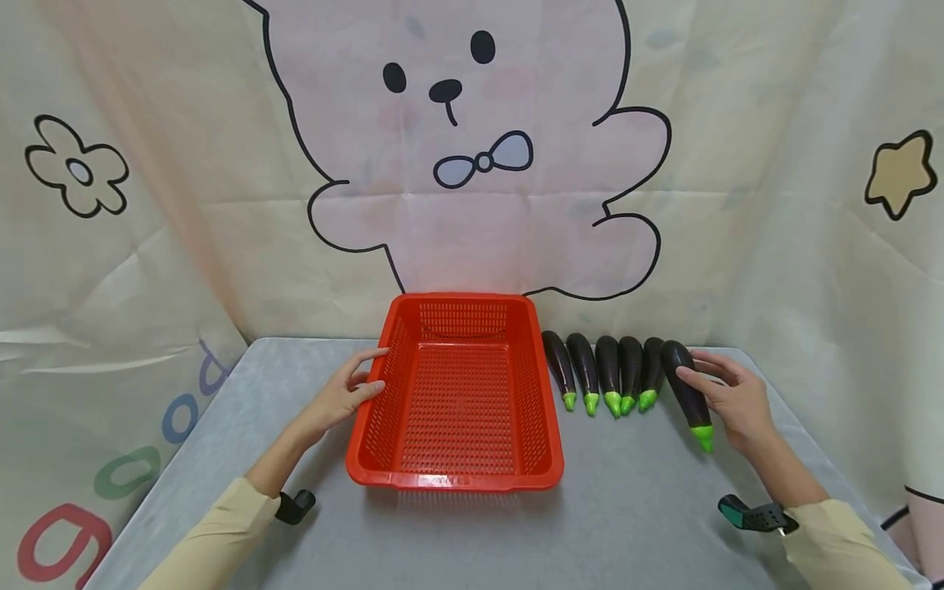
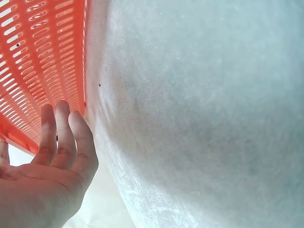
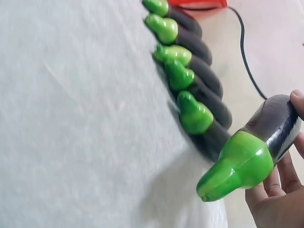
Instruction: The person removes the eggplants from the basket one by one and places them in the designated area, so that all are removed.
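A red plastic basket (image 1: 456,479) with slotted walls stands on the table. At its left rim is my left hand (image 1: 342,397), with the index fingertip and thumb touching the edge. In the left wrist view, the other fingers of my left hand (image 2: 59,166) extend loosely beside the basket wall (image 2: 52,61). Between thumb and fingers, my right hand (image 1: 737,401) grips a dark purple eggplant (image 1: 686,389), its green stem end pointing down toward me. The right wrist view shows this eggplant (image 3: 247,161) raised and tilted. Left of it lie several more eggplants (image 1: 607,365) in a row.
The grey table (image 1: 627,508) supports everything. Behind it hangs a pale curtain (image 1: 708,246) printed with a bear. In the right wrist view, the row of eggplants (image 3: 204,71) leads up to the basket's corner (image 3: 204,4).
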A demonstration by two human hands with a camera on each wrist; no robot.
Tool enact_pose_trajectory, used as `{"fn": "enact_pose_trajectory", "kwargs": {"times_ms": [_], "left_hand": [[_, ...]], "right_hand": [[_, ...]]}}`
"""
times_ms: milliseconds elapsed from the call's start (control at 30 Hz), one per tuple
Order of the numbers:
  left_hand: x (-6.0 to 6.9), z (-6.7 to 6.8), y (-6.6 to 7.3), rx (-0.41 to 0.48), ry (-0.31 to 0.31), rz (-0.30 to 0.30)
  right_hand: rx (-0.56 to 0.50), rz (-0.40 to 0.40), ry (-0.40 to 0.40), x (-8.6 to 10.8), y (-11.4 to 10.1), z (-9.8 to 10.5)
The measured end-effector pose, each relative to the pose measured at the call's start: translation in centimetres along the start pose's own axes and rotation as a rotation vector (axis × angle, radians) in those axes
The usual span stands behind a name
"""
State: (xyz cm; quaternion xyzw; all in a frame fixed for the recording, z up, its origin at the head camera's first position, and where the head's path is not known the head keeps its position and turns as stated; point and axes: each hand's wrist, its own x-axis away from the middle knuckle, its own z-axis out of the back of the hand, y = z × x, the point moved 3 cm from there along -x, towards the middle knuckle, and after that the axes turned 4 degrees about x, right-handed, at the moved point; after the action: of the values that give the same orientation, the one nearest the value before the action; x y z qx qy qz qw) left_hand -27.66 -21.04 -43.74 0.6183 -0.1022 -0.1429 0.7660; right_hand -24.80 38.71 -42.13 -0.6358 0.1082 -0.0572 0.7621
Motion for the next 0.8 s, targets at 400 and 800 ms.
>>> {"fn": "enact_pose_trajectory", "kwargs": {"times_ms": [400, 800], "left_hand": [[0.0, 0.1, 0.0, -0.014, -0.008, -0.006], [0.0, 0.0, -0.1, -0.009, -0.003, -0.009]], "right_hand": [[0.106, 0.019, 0.051, -1.8, 1.4, 1.9], [0.238, -0.009, 0.079, -3.8, 2.3, 2.9]]}}
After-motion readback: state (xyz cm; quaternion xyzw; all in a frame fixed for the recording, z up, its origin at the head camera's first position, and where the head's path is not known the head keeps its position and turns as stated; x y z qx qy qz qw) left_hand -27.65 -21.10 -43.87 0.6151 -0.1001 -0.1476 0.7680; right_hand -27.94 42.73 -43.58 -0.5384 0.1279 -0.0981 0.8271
